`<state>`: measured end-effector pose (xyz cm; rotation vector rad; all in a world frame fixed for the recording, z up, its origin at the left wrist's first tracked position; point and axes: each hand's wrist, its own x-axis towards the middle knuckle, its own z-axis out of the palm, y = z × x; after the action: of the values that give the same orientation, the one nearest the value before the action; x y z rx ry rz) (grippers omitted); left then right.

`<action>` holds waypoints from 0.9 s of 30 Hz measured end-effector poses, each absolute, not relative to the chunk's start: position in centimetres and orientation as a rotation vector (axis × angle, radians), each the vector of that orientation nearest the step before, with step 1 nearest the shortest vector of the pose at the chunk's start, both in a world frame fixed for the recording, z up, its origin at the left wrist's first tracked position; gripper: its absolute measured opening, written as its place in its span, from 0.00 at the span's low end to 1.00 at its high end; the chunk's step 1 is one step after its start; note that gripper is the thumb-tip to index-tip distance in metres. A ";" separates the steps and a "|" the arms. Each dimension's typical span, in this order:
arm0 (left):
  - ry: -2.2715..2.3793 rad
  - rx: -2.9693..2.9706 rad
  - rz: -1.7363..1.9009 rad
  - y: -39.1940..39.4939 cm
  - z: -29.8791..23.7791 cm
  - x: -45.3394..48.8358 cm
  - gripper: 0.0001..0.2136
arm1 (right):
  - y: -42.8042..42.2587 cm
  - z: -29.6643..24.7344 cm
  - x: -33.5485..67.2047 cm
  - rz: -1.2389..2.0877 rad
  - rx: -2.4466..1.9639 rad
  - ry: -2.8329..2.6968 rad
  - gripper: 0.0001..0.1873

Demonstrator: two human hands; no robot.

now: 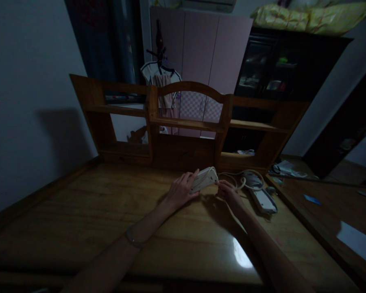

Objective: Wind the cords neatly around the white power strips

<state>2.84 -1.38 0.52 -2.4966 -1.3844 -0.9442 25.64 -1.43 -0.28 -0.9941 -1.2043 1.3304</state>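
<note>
A white power strip (203,180), seen at an angle, is held above the wooden desk (116,211). My left hand (183,188) grips its left end, fingers over the top and thumb below. Pale cord runs along its upper edge. At its right end my right hand (228,192) has its fingers pinched together on the white cord (227,174), which loops off to the right. Nearby on the desk lies a second white power strip (264,201), with grey cable (251,179) bunched at its far end.
A wooden shelf rack (186,124) stands along the desk's back edge. To the right, a lower brown surface (329,215) carries a blue card (311,199) and a white sheet (358,243). A wall (33,122) borders the left side.
</note>
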 end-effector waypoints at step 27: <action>-1.369 -2.537 -0.919 -1.4 0.6 2.8 0.41 | -0.7 -1.0 25.9 1.437 -0.975 -1.171 0.21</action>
<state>2.82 -1.37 0.57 -2.5371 -1.3693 -0.9187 25.86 -0.71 -0.97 -0.9753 -1.1710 1.4372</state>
